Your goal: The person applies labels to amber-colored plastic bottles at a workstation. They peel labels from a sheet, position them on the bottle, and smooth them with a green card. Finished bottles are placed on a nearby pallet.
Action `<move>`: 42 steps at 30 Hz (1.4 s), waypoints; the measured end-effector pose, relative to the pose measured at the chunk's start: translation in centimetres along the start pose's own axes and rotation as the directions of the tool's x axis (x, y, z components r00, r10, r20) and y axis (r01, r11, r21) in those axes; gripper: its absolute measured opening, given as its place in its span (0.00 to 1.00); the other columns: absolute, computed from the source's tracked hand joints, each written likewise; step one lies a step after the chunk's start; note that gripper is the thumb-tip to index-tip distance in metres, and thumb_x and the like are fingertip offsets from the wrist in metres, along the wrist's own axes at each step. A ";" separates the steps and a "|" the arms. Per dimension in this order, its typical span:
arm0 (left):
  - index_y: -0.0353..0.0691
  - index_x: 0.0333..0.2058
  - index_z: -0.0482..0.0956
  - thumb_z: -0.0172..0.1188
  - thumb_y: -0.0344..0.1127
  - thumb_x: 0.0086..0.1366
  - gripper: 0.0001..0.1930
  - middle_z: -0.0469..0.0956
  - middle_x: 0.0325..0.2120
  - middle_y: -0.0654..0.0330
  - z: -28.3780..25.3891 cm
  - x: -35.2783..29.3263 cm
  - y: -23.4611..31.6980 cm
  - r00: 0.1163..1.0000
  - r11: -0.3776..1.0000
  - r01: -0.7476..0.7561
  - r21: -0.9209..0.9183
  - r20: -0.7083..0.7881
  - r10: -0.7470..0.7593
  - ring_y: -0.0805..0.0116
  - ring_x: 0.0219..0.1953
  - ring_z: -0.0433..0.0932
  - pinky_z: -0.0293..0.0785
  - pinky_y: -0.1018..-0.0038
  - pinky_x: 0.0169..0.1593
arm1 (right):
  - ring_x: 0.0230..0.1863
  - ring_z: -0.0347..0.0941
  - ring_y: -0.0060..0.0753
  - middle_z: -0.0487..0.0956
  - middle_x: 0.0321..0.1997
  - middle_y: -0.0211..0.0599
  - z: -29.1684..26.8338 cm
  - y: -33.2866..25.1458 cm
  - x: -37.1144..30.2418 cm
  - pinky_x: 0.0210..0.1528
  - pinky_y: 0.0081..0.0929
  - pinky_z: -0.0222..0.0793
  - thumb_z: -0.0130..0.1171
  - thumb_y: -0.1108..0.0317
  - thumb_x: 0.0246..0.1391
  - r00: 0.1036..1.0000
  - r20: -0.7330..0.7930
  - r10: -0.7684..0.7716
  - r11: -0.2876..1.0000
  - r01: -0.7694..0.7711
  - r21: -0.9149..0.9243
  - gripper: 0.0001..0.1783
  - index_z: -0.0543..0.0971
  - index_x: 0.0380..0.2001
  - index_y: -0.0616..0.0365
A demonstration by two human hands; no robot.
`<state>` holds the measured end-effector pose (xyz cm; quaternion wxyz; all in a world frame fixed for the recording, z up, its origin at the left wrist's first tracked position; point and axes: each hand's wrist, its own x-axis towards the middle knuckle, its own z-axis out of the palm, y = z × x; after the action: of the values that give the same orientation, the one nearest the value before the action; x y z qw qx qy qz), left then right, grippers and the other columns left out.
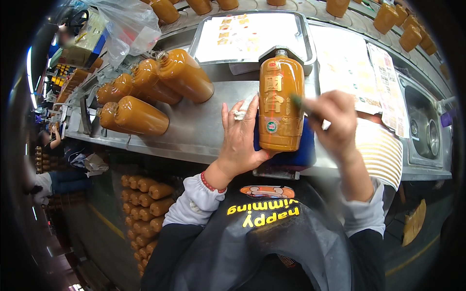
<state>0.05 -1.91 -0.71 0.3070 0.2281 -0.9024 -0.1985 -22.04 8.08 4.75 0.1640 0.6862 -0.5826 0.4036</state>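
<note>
A glossy orange-brown bottle with raised gold characters and a bare glass neck lies tilted in front of me on a dark blue support. My left hand steadies its lower left side, index finger along the edge and thumb at the base. Between those fingers sits a small crumpled white wad. Blurred by motion, my right hand is closed around a small dark green tool, whose tip is over the bottle's right side. The tool's exact kind cannot be made out.
Several similar bottles lean on the steel bench to the left. Behind is a metal tray with a printed sheet; more sheets and a sink are at right. Stacked bottles stand below left. Far left, another person works.
</note>
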 end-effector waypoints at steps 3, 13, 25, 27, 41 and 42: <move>0.32 0.71 0.54 0.76 0.49 0.43 0.60 0.75 0.55 0.49 0.2 -0.4 -0.3 0.999 0.999 0.016 0.032 0.028 -0.017 0.40 0.65 0.61 0.31 0.36 0.72 | 0.35 0.71 0.39 0.74 0.32 0.34 -1.0 -2.3 -0.9 0.41 0.34 0.66 0.70 0.75 0.37 0.966 0.251 -0.060 0.860 -0.078 0.505 0.20 0.84 0.39 0.53; 0.32 0.72 0.53 0.77 0.52 0.43 0.62 0.79 0.49 0.47 0.7 -0.4 -1.0 0.994 0.998 0.069 -0.004 0.087 -0.069 0.41 0.68 0.58 0.32 0.35 0.71 | 0.33 0.70 0.38 0.76 0.35 0.36 -0.3 -2.5 -2.9 0.37 0.34 0.65 0.72 0.78 0.36 0.960 0.069 0.271 0.893 -0.278 0.354 0.22 0.85 0.41 0.57; 0.31 0.70 0.59 0.75 0.57 0.48 0.56 0.80 0.49 0.49 0.1 -0.2 -0.4 0.996 0.996 0.036 0.076 0.082 -0.042 0.38 0.69 0.58 0.32 0.35 0.71 | 0.34 0.72 0.20 0.78 0.32 0.31 1.8 -3.4 -4.8 0.38 0.22 0.71 0.57 0.67 0.67 0.693 0.285 0.662 0.420 -0.658 0.625 0.10 0.74 0.43 0.63; 0.31 0.68 0.62 0.75 0.56 0.48 0.54 0.81 0.51 0.49 -0.6 0.0 -0.1 0.994 0.992 0.028 0.122 0.102 -0.041 0.38 0.70 0.58 0.32 0.36 0.71 | 0.34 0.73 0.22 0.78 0.32 0.33 1.5 -4.0 -3.5 0.38 0.23 0.71 0.56 0.67 0.67 0.697 0.286 0.657 0.458 -0.671 0.583 0.09 0.74 0.43 0.63; 0.29 0.57 0.76 0.72 0.51 0.48 0.41 0.83 0.45 0.47 -2.8 1.5 3.0 0.996 0.932 -0.091 0.351 0.008 0.094 0.39 0.70 0.59 0.31 0.31 0.70 | 0.29 0.80 0.61 0.79 0.24 0.58 0.3 -5.8 1.8 0.33 0.46 0.73 0.55 0.68 0.63 0.767 0.335 0.547 0.760 -0.623 0.184 0.11 0.74 0.42 0.67; 0.29 0.57 0.76 0.72 0.51 0.48 0.41 0.83 0.44 0.47 -2.7 1.4 3.0 0.996 0.935 -0.089 0.343 0.000 0.094 0.40 0.70 0.59 0.31 0.31 0.70 | 0.28 0.79 0.61 0.79 0.23 0.58 0.3 -6.0 2.3 0.32 0.48 0.73 0.55 0.68 0.62 0.773 0.343 0.533 0.783 -0.605 0.145 0.11 0.73 0.41 0.67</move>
<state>-0.07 -0.82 3.44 0.2788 0.2374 -0.9303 -0.0224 -16.31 7.95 7.69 -0.1389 0.5410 -0.7261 0.4009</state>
